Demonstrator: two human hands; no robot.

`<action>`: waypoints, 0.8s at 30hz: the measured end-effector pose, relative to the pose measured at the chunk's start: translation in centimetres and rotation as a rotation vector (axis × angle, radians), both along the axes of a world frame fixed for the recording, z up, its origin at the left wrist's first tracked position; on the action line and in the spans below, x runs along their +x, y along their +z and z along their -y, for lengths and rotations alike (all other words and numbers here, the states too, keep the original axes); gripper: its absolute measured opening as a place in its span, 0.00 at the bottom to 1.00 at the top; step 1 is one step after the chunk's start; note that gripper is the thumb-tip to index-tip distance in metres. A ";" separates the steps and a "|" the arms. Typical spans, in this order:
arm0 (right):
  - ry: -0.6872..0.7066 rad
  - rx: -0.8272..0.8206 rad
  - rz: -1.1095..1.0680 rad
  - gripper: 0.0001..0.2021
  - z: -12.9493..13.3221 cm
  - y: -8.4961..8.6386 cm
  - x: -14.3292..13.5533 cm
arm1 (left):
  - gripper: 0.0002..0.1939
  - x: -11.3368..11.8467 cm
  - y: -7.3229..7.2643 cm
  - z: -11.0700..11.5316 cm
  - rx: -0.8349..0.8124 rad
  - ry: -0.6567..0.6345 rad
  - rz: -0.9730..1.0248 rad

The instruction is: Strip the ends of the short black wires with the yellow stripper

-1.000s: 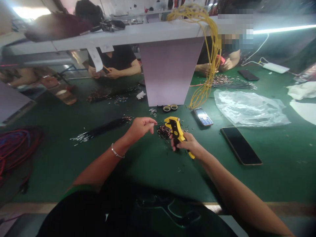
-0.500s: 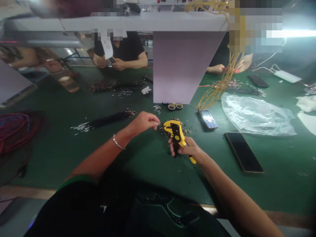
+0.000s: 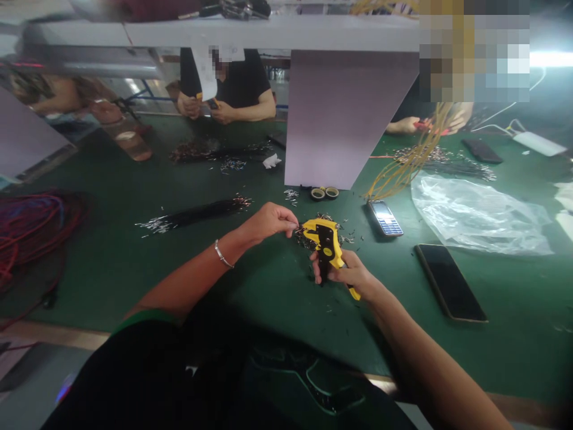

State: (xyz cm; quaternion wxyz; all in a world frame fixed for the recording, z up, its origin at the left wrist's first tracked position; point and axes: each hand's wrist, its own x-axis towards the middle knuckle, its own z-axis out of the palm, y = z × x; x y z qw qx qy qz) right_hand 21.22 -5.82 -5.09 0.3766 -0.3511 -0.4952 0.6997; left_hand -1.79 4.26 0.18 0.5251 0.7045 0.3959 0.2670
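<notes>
My right hand (image 3: 349,273) is wrapped around the handles of a yellow and black wire stripper (image 3: 329,242), its head turned up and to the left. My left hand (image 3: 280,221) is closed in a pinch just left of the stripper's jaws. Whatever lies between those fingertips is too small to make out. Under and behind the stripper is a pile of small dark wire scraps (image 3: 308,239). Left of my left hand, a bundle of black wires (image 3: 201,214) with bare, shiny ends rests on the green table (image 3: 268,298).
Right of the stripper lie a keypad phone (image 3: 385,218), a dark smartphone (image 3: 450,283) and a clear plastic bag (image 3: 478,212). Two tape rolls (image 3: 324,193) sit by a pale upright panel (image 3: 335,119). Red cables (image 3: 31,233) are coiled at left. Co-workers' hands (image 3: 208,109) work across the table.
The whole view has shifted slightly, moving things to the right. My left fingertips and the stripper's jaws look a little closer together. Both hands keep their grip.
</notes>
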 end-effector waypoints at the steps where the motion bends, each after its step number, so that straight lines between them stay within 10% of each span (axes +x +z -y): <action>1: 0.005 0.004 0.000 0.21 0.0 0.1 0.0 | 0.05 0.0 0.0 0.0 -0.007 -0.004 0.003; 24: -0.004 0.037 0.002 0.21 0.3 -0.8 -0.2 | 0.06 -0.4 -0.1 -0.5 -0.040 -0.056 -0.006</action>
